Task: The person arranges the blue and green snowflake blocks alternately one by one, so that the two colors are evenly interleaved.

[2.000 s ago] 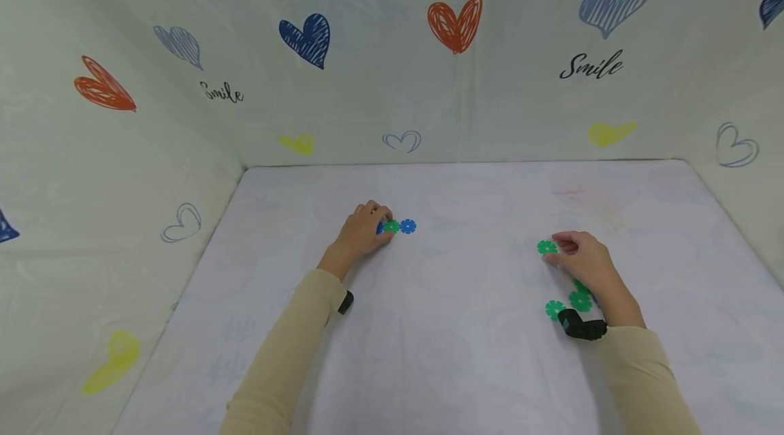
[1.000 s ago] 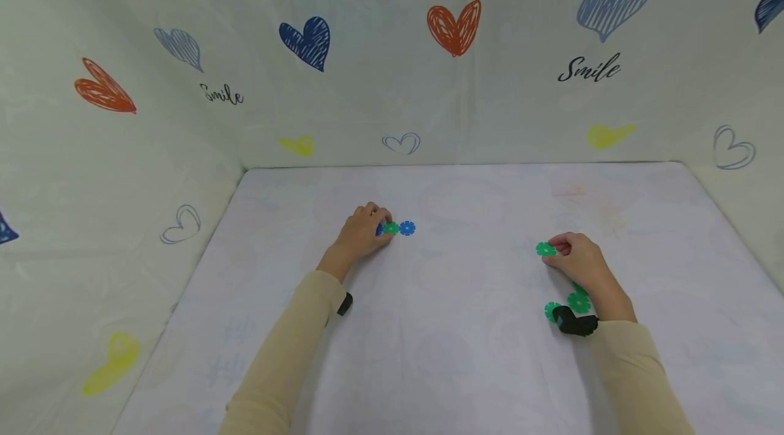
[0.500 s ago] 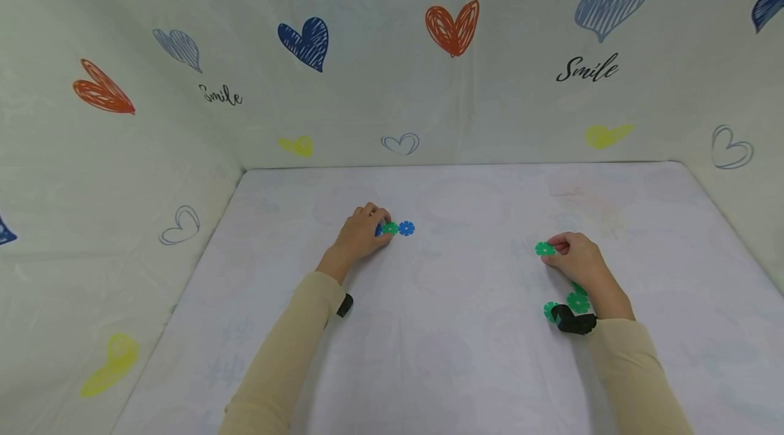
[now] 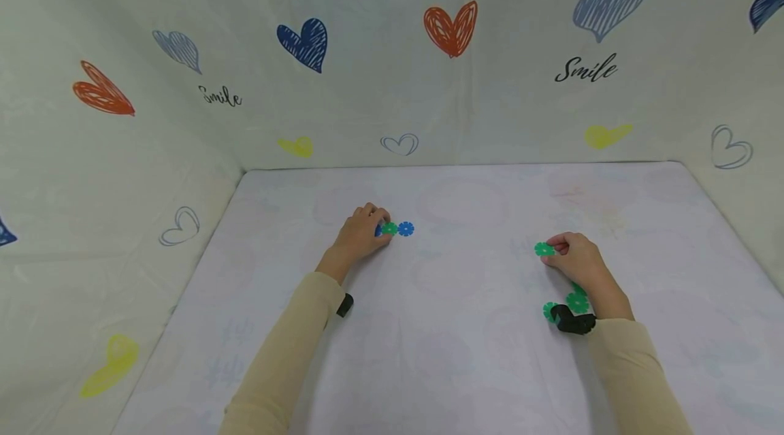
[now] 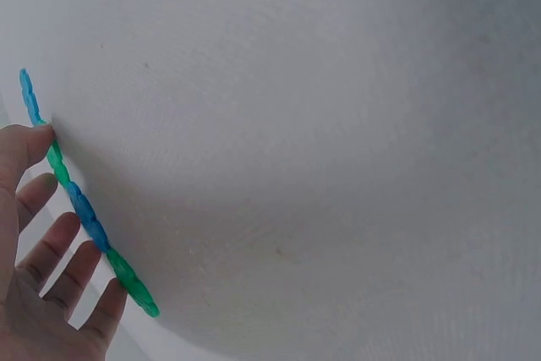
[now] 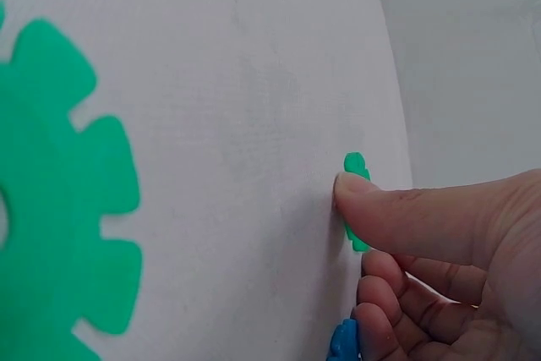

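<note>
My left hand [image 4: 358,236] grips a row of joined snowflake discs, alternating blue and green. A green disc [image 4: 390,229] and a blue end disc [image 4: 406,229] show beyond its fingers. In the left wrist view the thumb and fingertips of the left hand [image 5: 51,251] lie along the row, whose lower end is a green disc [image 5: 133,283]. My right hand [image 4: 582,265] pinches a green disc [image 4: 543,249] between thumb and fingers. The right wrist view has the thumb of the right hand [image 6: 448,251] on that green disc [image 6: 355,163], with part of a blue disc [image 6: 342,342] below.
Loose green discs [image 4: 578,301] lie beside and under the right wrist, partly hidden by its black wrist camera [image 4: 573,320]. A large green disc [image 6: 68,175] fills the left side of the right wrist view. A wall with printed hearts [image 4: 451,29] stands behind the white table [image 4: 453,326].
Since the earliest frame my right hand has drawn its fingers closer around the green disc, and its wrist has shifted slightly left. The left hand keeps its grip, nearly still.
</note>
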